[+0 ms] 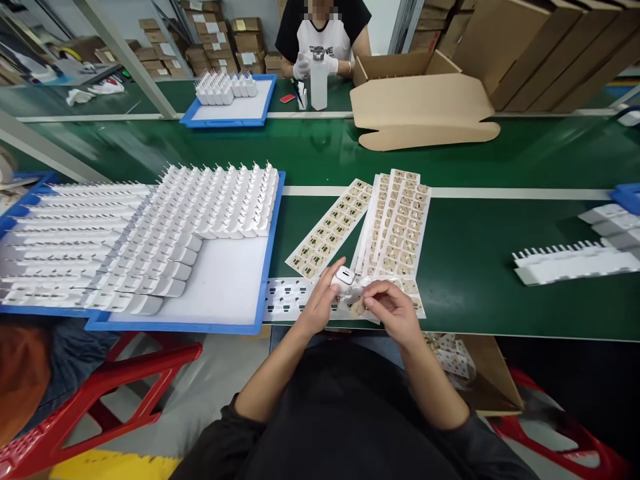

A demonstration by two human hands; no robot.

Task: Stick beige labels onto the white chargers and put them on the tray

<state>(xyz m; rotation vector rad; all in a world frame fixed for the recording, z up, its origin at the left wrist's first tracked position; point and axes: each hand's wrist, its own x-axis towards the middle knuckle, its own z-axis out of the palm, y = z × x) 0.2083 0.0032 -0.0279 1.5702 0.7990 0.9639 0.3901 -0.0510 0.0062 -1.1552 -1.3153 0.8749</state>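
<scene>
Held in the fingers of my left hand [319,305] is a small white charger [344,276] with a dark port slot facing up. My right hand [395,312], close beside it, pinches a small tan sticker [358,307] between thumb and fingertips. Below both hands lies a mostly used sticker sheet [286,295] with dark cut-out marks. Beyond them, a sheet of tan stickers [333,227] lies at a slant, and a fanned stack of similar sheets [403,223] reaches away from me. Clear film near my right fingers is hard to make out.
Left, a blue-rimmed tray [270,267] holds rows of white chargers [235,197], prongs up. More white pieces [575,262] lie right. Across the green bench [480,267] are another blue tray [225,124], a bottle [319,80], an open carton [425,100] and a gloved person [327,40].
</scene>
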